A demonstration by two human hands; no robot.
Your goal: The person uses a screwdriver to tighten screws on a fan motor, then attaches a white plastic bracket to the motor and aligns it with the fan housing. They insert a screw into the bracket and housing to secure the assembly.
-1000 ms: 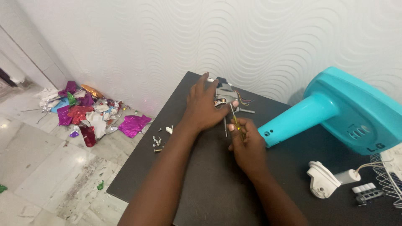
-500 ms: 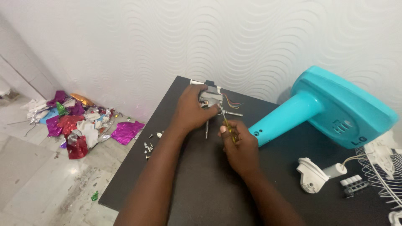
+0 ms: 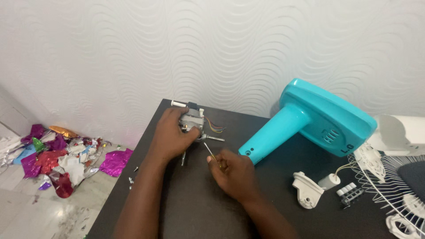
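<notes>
The right hand, fingers pinched on a screwdriver, has drawn back from the motor, which the left hand still grips, so the tip no longer touches it.

Under my left hand I am gripping a grey metal motor trailing orange, yellow and blue wires. My right hand is pinching a yellow-handled screwdriver. Beneath both is lying a matt black table. Right of my grip a turquoise fan base is glowing; behind, white wavy-patterned wallpaper is rippling.
</notes>
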